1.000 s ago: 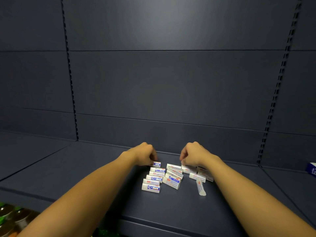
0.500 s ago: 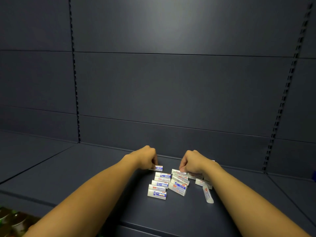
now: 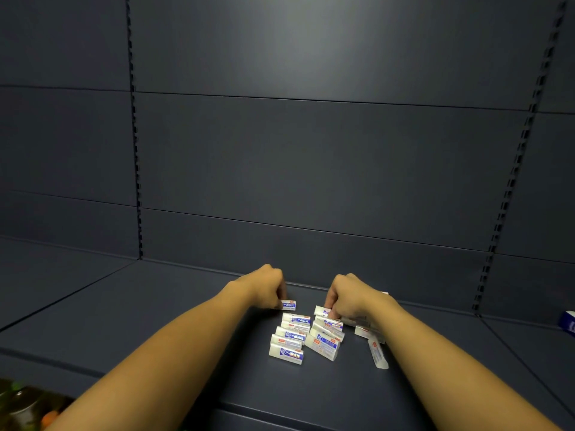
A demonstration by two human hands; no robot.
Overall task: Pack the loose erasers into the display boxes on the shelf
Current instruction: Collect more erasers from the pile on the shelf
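Several loose white erasers with blue-and-red sleeves (image 3: pixel 306 339) lie in a small heap on the dark shelf (image 3: pixel 155 306). My left hand (image 3: pixel 264 286) pinches one eraser (image 3: pixel 288 305) at the heap's far left end. My right hand (image 3: pixel 350 298), fingers curled, grips an eraser (image 3: pixel 321 312) at the heap's far side and covers others beneath it. One eraser (image 3: pixel 377 353) lies apart to the right, pointing toward me. A blue-and-white display box (image 3: pixel 567 323) shows only its corner at the right edge.
The dark back panel (image 3: pixel 311 166) rises just behind the hands. Slotted uprights (image 3: pixel 135 150) stand left and right. A lower shelf with blurred goods (image 3: pixel 25 402) shows at bottom left.
The view has tilted up, so hands and erasers sit lower in the frame. Both hands stay at the heap's far side; the left eraser has edged slightly away from the rest.
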